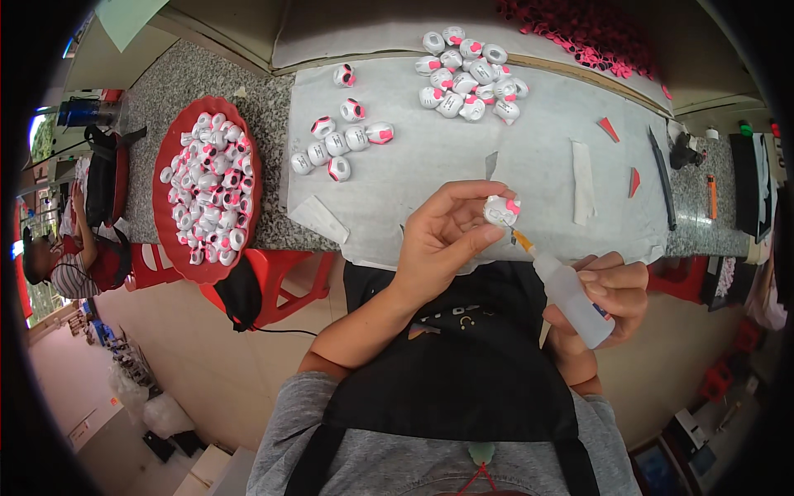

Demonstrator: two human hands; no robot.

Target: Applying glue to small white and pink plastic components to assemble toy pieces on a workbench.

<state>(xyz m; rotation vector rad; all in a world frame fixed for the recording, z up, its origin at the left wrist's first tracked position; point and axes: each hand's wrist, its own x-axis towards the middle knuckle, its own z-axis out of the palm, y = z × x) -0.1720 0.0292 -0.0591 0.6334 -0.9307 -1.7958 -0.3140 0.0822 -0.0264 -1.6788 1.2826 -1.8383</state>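
My left hand [442, 236] pinches a small white figurine head [500, 212] with a pink bow, held above the near edge of the paper-covered table. In my right hand [608, 289] is a translucent squeeze bottle [571, 299], tilted so its orange nozzle [523, 241] points at the head. The nozzle tip is at or very near the head's lower side; I cannot tell whether they touch. A cluster of similar white heads with pink bows [471, 74] lies farther back. More white heads [335, 144], some showing dark openings, sit in a loose group to the left.
A red scalloped tray [165, 198] full of white heads rests on the granite counter at left. Many pink pieces [579, 33] lie at the back right. Paper strips [584, 182], red scraps [609, 129] and a dark stick-like tool [662, 178] lie on the right. Another person [74, 264] sits far left.
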